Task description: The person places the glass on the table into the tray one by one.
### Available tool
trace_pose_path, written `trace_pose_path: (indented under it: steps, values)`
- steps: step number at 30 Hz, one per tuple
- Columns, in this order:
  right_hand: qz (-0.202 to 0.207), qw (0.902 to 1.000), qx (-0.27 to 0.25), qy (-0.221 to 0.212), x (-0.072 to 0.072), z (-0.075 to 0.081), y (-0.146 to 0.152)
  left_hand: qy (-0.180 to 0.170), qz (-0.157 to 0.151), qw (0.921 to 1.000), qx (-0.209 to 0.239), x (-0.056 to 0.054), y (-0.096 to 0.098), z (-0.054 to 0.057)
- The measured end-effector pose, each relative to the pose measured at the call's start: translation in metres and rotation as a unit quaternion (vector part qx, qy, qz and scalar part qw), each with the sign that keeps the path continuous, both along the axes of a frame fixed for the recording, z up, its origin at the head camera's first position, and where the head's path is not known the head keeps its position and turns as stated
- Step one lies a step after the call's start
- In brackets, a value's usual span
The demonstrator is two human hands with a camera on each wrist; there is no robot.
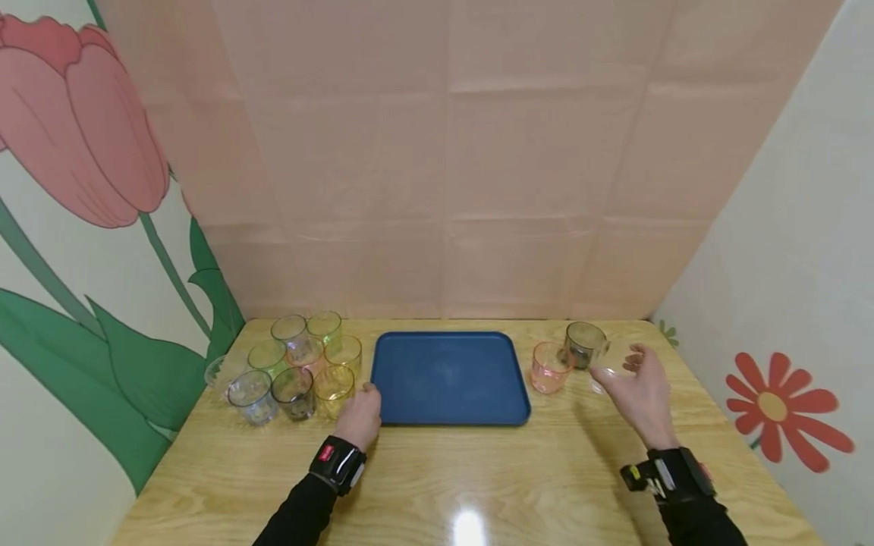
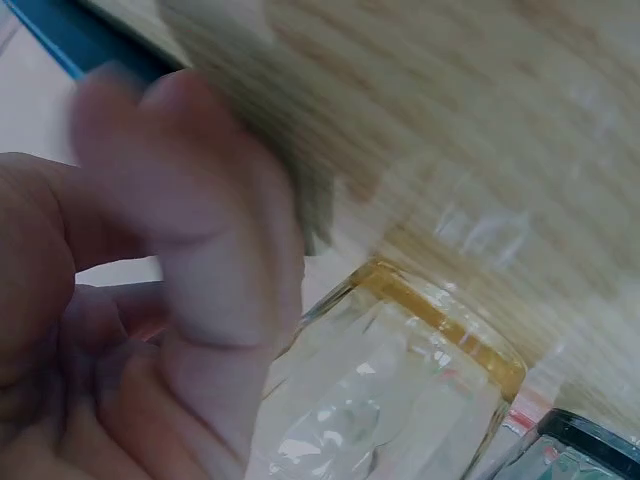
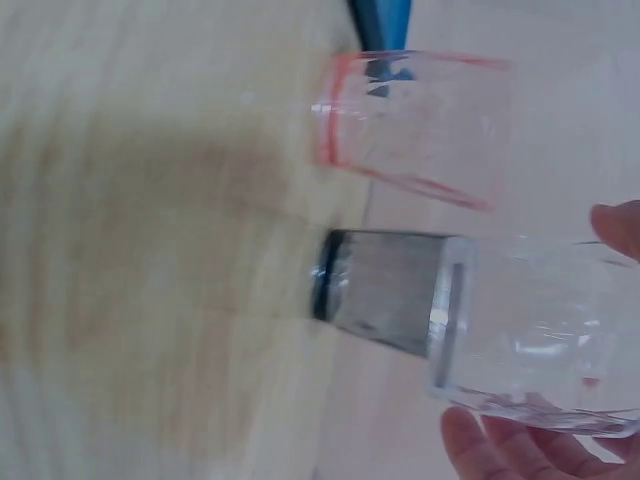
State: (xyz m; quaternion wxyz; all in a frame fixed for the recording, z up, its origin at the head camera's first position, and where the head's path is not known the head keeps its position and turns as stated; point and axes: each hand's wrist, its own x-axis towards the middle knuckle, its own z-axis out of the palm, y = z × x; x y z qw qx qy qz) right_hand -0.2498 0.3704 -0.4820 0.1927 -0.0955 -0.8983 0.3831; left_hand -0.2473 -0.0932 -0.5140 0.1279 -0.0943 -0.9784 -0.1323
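My right hand [image 1: 638,390] holds a clear glass [image 3: 540,330] between thumb and fingers; its outline hardly shows in the head view. In the right wrist view this glass is off the table, in front of a grey glass [image 3: 385,290] and a pink glass [image 3: 420,125]. My left hand [image 1: 359,417] is low between a yellow glass [image 1: 334,388] and the left edge of a blue tray [image 1: 444,379]. Its fingers curl loosely and slightly blurred in the left wrist view, with nothing seen between them. Whether it touches the tray or the glass, I cannot tell.
Several tinted glasses stand close together left of the tray, among them a blue glass [image 1: 253,398], a dark grey glass [image 1: 293,393] and a green glass [image 1: 268,356]. A wooden table [image 1: 437,478] carries everything. A pinkish-brown covering [image 1: 444,189] hangs behind it.
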Motion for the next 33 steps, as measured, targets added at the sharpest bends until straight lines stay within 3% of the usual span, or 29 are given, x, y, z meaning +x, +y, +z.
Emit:
trace_pose_path:
  steps: [7,11,16,21,25,30,33]
  values:
    - [-0.005,0.9964,-0.036,0.077,-0.004,0.024,-0.026,0.008,0.003,0.9999,0.011,-0.002,0.0,-0.008]
    - [0.004,0.994,-0.047,0.098,-0.008,0.037,-0.046,0.024,0.004,0.9996,0.012,-0.003,0.001,-0.009]
    - [0.041,0.9925,-0.054,0.102,-0.013,0.048,-0.068,0.038,0.005,0.9992,0.006,-0.002,0.002,-0.009]
    - [0.087,0.9927,-0.045,0.071,-0.018,0.055,-0.09,0.034,0.007,0.9993,0.01,0.0,0.003,-0.011]
    - [0.132,0.9885,-0.054,0.05,-0.03,0.045,-0.102,0.031,0.008,0.9994,0.012,-0.001,0.003,-0.012]
    - [0.15,0.9863,-0.044,0.054,-0.05,0.013,-0.116,0.03,0.002,0.9993,0.021,-0.001,0.003,-0.009]
    - [0.154,0.9868,-0.043,0.022,-0.05,0.014,-0.133,0.022,-0.003,0.9994,0.028,-0.002,0.002,-0.007]
